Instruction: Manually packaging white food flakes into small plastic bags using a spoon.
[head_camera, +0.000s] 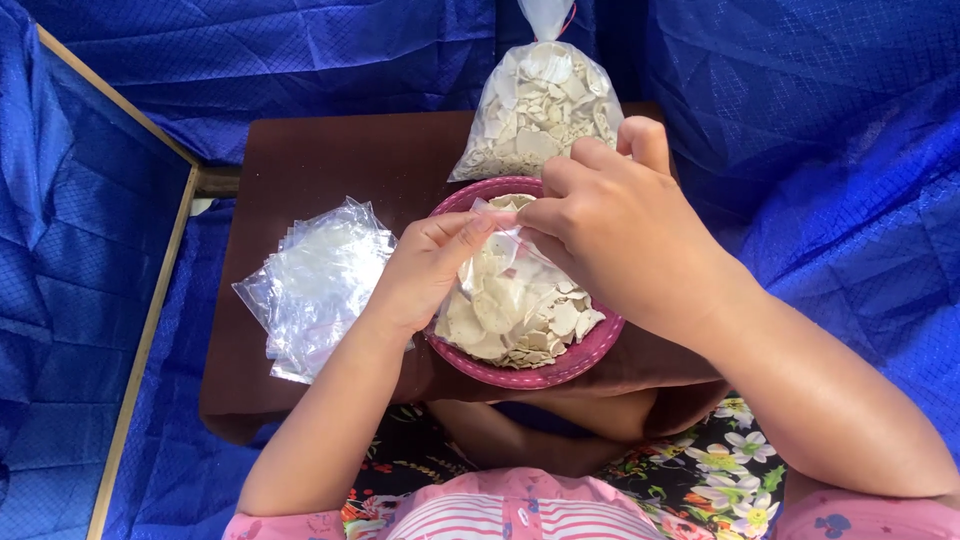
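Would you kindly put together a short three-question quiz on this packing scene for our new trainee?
1. True or false: the pink bowl holding pale flat chips stands on the brown table.
2. The filled, tied bag lies where relative to the bowl? A) on its far side B) to its left C) inside it
3. What lies on the table beside the left hand?

Key
1. True.
2. A.
3. A pile of empty clear bags. Both the left hand and the right hand pinch a small clear bag over the bowl.
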